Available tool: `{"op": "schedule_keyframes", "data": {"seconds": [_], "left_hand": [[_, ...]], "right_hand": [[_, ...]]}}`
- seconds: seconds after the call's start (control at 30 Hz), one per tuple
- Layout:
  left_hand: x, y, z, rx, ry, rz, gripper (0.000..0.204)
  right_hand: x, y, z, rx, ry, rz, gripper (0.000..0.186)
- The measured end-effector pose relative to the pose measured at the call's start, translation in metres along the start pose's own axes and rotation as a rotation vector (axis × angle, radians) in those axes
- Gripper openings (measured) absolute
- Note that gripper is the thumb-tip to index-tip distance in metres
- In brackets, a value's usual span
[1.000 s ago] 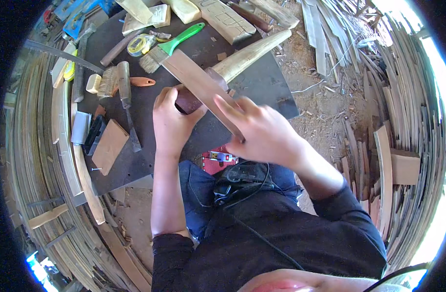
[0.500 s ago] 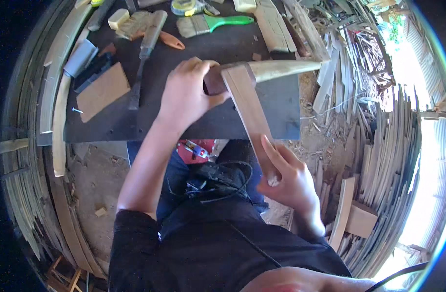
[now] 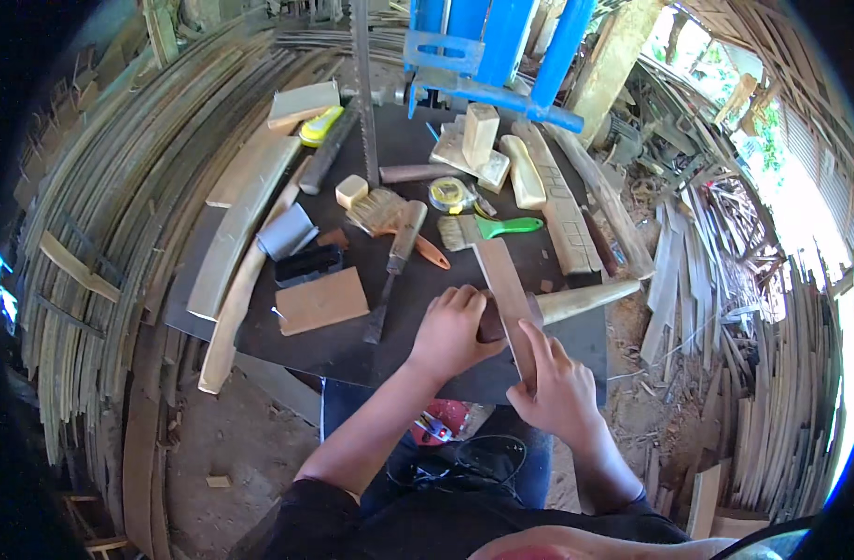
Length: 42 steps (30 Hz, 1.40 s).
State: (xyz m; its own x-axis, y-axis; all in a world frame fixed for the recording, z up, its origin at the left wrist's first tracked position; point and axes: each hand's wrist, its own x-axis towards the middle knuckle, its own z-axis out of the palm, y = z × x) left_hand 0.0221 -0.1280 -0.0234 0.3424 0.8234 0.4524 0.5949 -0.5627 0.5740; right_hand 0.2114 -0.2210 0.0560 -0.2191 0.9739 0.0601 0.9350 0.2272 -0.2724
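My left hand (image 3: 453, 329) is closed around the dark brown head of a wooden mallet (image 3: 590, 300), whose pale handle points right over the black tabletop. In my right hand (image 3: 567, 392) is a flat brown wooden strip (image 3: 503, 280), gripped near its close end with my fingers along it. The strip slants away from me and lies across the mallet head, hiding part of it. Beyond its far end is a paintbrush with a green handle (image 3: 511, 226). A chisel (image 3: 389, 271) lies left of my left hand.
On the black table (image 3: 417, 369) lie a thin brown board (image 3: 321, 301), an orange-handled brush (image 3: 433, 254), a tape measure (image 3: 448, 195) and long wood pieces. A saw blade (image 3: 364, 93) and blue metal frame (image 3: 487, 47) rise at the back. Stacked wood strips flank both sides.
My right hand has pushed the strip forward across the mallet head and now sits close beside it. My left hand still holds the head. The view has tilted up, showing more of the table's far side.
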Motion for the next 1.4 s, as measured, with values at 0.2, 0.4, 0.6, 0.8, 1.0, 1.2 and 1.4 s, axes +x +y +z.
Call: {"op": "schedule_keyframes", "data": {"seconds": [0.2, 0.4, 0.6, 0.8, 1.0, 1.2, 1.4], "left_hand": [[0.001, -0.007, 0.002, 0.05, -0.003, 0.033, 0.064], [-0.006, -0.005, 0.006, 0.066, -0.005, 0.011, 0.069], [-0.01, 0.0, 0.007, 0.047, 0.056, -0.007, 0.072], [-0.008, -0.007, 0.008, -0.003, 0.027, -0.022, 0.066], [-0.001, -0.007, 0.011, -0.017, 0.006, -0.015, 0.062], [-0.006, -0.006, 0.004, 0.029, 0.002, -0.009, 0.062], [-0.006, -0.002, 0.005, -0.005, 0.029, 0.025, 0.06]], "right_hand": [[0.014, 0.001, 0.024, 0.2, 0.147, -0.004, 0.059], [-0.03, 0.015, 0.009, 0.254, -0.001, -0.066, 0.086], [-0.076, 0.022, -0.019, 0.361, -0.137, 0.015, 0.086], [-0.057, 0.02, -0.003, 0.334, -0.012, -0.006, 0.082], [0.017, 0.022, 0.024, 0.226, 0.148, -0.035, 0.073], [0.013, 0.025, 0.027, 0.226, 0.19, -0.057, 0.072], [-0.052, 0.027, -0.005, 0.272, 0.06, 0.101, 0.071]]}}
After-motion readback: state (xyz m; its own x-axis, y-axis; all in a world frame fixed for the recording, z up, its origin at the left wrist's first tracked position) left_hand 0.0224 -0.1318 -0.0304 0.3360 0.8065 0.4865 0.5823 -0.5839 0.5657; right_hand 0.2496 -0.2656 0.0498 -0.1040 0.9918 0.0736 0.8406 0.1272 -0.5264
